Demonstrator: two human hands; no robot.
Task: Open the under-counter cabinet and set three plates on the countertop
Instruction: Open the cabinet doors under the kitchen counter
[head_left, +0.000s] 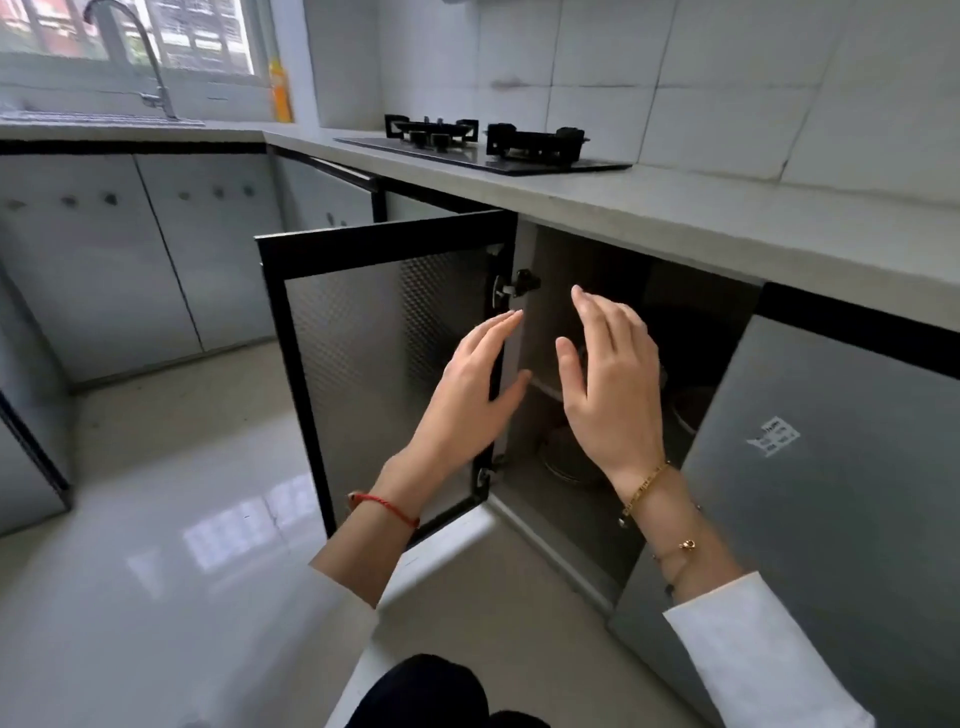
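The under-counter cabinet stands open, its black-framed door (374, 332) swung out to the left. Inside the dark cabinet (613, 291), dishes lie on the floor of the compartment: a stack of plates (563, 462) low down and a pale round rim (685, 415) further right, both partly hidden behind my hands. My left hand (467, 395) and my right hand (613, 384) are held side by side in front of the opening, fingers spread, holding nothing. The grey countertop (675, 208) runs above the cabinet.
A black two-burner gas hob (488, 145) sits on the countertop to the left of the open cabinet. The neighbouring cabinet door (831, 467) on the right is closed. A sink with a tap (150, 78) and an orange bottle (280, 88) are at the far left. Glossy floor tiles lie below.
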